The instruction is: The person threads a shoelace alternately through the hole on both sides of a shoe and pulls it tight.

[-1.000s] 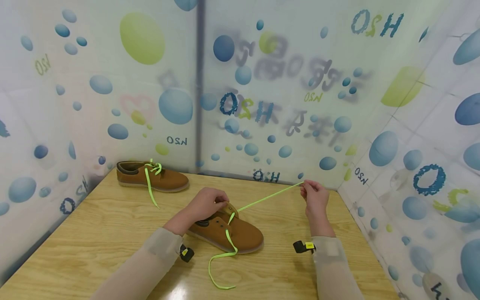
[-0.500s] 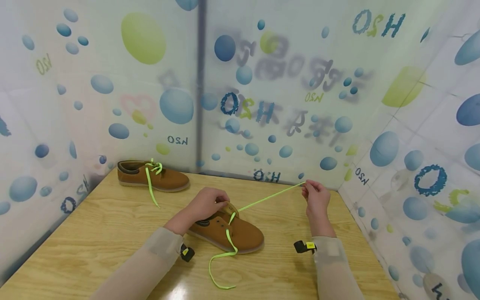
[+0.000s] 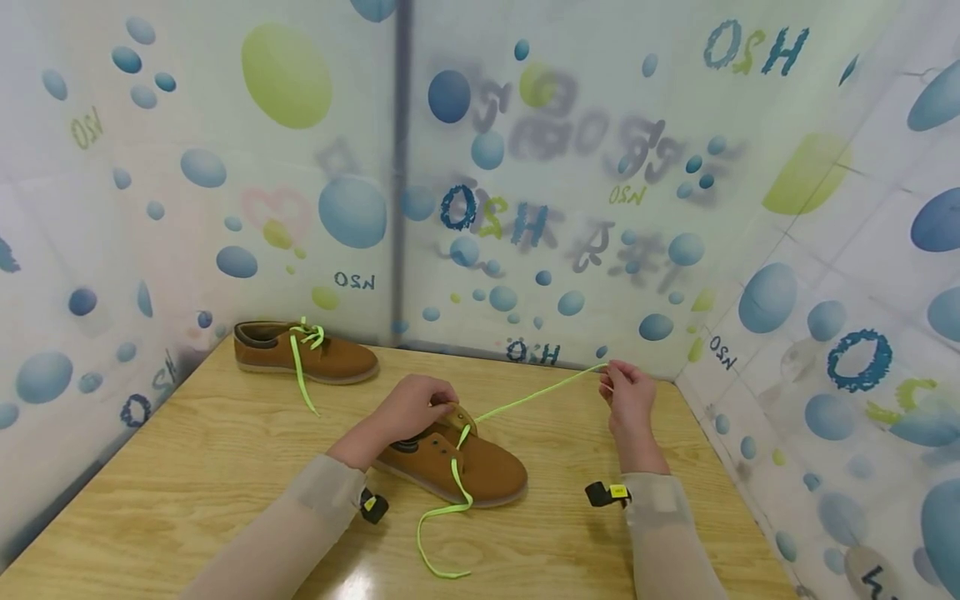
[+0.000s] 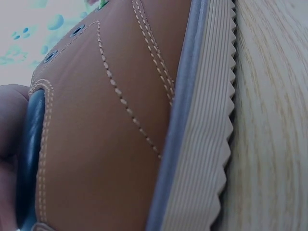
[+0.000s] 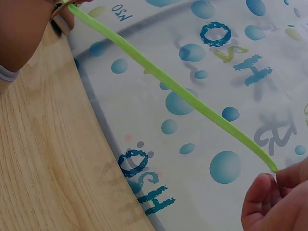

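A brown shoe sits on the wooden table in the head view, its toe to the right. My left hand pinches the far eyelet flap by its upper edge. Off to the right, my right hand pinches the end part of a neon green shoelace, which runs up from the shoe with a slight sag. The lace's other half hangs over the near side onto the table. In the left wrist view the shoe's side hides most of the left hand.
Another brown shoe with a green lace tied on it stands at the table's back left. Patterned curtain-like walls enclose the back and sides of the table. A small black device sits at the left wrist.
The shoelace was taut and straight before and now sags a little, as my right hand has eased very slightly back toward the shoe. The left hand and the shoe stay put.
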`<state>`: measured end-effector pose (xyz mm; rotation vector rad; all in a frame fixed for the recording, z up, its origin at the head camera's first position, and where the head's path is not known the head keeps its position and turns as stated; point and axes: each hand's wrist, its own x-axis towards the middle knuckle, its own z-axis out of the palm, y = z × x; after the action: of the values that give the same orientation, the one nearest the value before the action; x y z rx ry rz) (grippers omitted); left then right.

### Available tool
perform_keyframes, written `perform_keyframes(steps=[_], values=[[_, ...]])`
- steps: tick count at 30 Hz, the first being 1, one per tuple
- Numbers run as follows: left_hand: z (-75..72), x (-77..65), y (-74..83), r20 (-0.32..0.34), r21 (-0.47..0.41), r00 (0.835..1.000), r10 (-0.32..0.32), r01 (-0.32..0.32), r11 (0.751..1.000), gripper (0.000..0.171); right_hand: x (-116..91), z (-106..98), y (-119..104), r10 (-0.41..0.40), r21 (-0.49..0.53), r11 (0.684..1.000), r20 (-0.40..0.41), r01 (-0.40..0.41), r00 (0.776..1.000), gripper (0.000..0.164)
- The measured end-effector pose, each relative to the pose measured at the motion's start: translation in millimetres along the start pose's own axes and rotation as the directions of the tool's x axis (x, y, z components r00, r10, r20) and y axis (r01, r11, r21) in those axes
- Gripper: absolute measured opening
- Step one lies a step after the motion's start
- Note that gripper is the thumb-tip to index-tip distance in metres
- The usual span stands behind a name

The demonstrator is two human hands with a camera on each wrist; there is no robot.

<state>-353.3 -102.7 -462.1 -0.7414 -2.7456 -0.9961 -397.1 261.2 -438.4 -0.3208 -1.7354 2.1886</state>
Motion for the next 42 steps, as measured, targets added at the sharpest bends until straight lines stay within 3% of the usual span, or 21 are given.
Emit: perform_keyframes(steps=[5,13,19,30,36,42], values=[[-0.4,-0.7,0.5,0.005,0.004,1.0,-0.01,0.01,1.0,0.011,-3,4,0,0.001,0.03,1.0,0.066,-0.003,0.998,0.009],[-2.6,-1.7,4.1,0.003,0.015,1.0,-0.006,0.006,1.0,0.01,-10,12,-5,-0.037,0.118,0.993,0.038,0.032,0.999,0.022],[-1.8,-1.5,3.5,-0.001,0.013,1.0,-0.005,0.005,1.0,0.011,-15,15,-13,-0.058,0.208,0.977,0.04,0.048,0.998,0.017],[-0.5,-0.7,1.9,-0.008,0.011,1.0,-0.004,0.004,1.0,0.009,-31,22,-30,-0.132,0.294,0.951,0.102,0.097,0.986,0.025],[-1.4,-1.6,3.5,0.0,0.01,1.0,-0.012,0.012,1.0,0.009,-46,25,-40,-0.168,0.22,0.969,0.236,0.115,0.957,0.032],[-6.0,-3.1,6.8,0.001,0.009,1.0,-0.017,0.017,1.0,0.01,-60,30,-43,-0.236,0.109,0.972,0.39,0.21,0.89,0.036]])
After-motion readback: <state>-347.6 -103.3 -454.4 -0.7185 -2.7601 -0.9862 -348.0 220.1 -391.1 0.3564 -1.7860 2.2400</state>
